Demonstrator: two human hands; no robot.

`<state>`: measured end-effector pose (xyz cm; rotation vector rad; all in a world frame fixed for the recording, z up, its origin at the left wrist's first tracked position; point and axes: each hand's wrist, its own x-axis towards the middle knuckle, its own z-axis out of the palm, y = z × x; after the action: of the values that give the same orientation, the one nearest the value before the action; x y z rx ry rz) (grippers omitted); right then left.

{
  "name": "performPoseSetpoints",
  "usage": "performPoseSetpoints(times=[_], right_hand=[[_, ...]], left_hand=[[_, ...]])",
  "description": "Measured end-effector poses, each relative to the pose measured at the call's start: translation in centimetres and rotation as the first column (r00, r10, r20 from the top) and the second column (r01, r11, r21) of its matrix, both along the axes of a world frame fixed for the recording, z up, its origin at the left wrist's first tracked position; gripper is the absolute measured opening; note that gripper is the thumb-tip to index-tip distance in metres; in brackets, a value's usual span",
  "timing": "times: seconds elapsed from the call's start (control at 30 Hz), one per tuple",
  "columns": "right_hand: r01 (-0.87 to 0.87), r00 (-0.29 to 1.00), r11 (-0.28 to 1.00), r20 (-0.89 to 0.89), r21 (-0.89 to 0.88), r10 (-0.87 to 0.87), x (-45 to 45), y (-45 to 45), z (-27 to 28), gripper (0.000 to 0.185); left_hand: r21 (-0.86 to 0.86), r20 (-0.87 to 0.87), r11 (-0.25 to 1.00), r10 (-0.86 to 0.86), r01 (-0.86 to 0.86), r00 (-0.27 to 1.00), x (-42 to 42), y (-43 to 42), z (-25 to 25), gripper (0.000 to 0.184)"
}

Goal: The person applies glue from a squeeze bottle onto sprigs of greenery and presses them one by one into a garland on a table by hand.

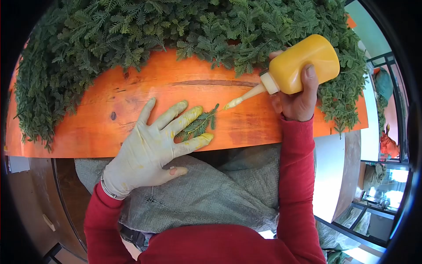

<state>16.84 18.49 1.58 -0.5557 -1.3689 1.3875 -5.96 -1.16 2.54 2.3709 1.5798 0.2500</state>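
My left hand (151,143), in a pale glove with yellow stains on the fingertips, lies with its fingers spread near the table's front edge. A small green sprig (198,125) rests on the wood, partly covered by two of those fingers. My bare right hand (299,97) is wrapped round a yellow squeeze bottle (310,64). The bottle is tilted, and its long cream nozzle (244,97) points down to the left. Its tip is close to the far end of the sprig; whether it touches the wood I cannot tell.
A thick mass of green sprigs (176,26) covers the back and left of the orange wooden table (127,110) and reaches down the right side. Grey woven cloth (202,189) lies over my lap below the table edge. Metal-framed racks (382,211) stand at the right.
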Motion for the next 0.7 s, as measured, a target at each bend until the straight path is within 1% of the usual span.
performPoseSetpoints(times=[0.07,0.13,0.2,0.3,0.4,0.5,0.53,0.63,0.67,0.7], right_hand=[[-0.055,0.997,0.998,0.052,-0.011,0.055,0.5,0.2,0.0,0.056],[-0.058,0.995,0.998,0.078,-0.017,0.059,0.8,0.3,0.0,0.055],[-0.01,0.997,1.0,0.078,-0.012,0.011,0.8,0.5,0.0,0.054],[0.004,0.999,0.999,0.033,-0.044,-0.002,0.9,0.6,-0.2,0.054],[-0.002,0.998,0.997,-0.058,-0.079,-0.003,1.4,0.9,-0.1,0.054],[0.037,0.991,0.996,-0.128,-0.086,-0.048,1.7,1.0,0.0,0.055],[-0.032,0.977,0.997,-0.213,-0.074,0.016,2.2,1.3,-0.2,0.051],[-0.036,0.94,0.985,-0.34,-0.167,-0.023,2.3,1.1,0.3,0.05],[-0.067,0.917,0.983,-0.399,-0.17,-0.006,2.6,1.2,0.4,0.049],[-0.097,0.889,0.98,-0.457,-0.171,0.008,3.0,1.4,0.3,0.049]], left_hand=[[0.001,-0.008,1.0,-0.004,0.004,1.0,0.0,0.0,0.0,0.086],[-0.001,-0.011,1.0,-0.007,0.007,1.0,0.0,0.1,-0.1,0.086],[-0.002,-0.014,1.0,-0.01,0.01,1.0,0.0,0.1,0.0,0.085],[0.002,0.006,1.0,-0.008,0.008,1.0,-0.1,-0.1,0.0,0.083],[-0.012,0.011,1.0,-0.028,0.028,1.0,0.1,-0.4,0.5,0.076],[-0.073,0.086,0.992,-0.098,0.104,0.992,0.7,-1.2,1.0,0.069],[-0.083,0.117,0.987,-0.125,0.136,0.985,1.2,-1.5,1.1,0.061],[-0.063,0.248,0.98,-0.165,0.186,0.954,1.7,-2.1,0.9,0.055],[-0.031,0.303,0.981,-0.173,0.191,0.937,1.7,-1.9,1.0,0.048],[-0.028,0.365,0.987,-0.139,0.16,0.921,1.5,-1.6,1.0,0.047]])
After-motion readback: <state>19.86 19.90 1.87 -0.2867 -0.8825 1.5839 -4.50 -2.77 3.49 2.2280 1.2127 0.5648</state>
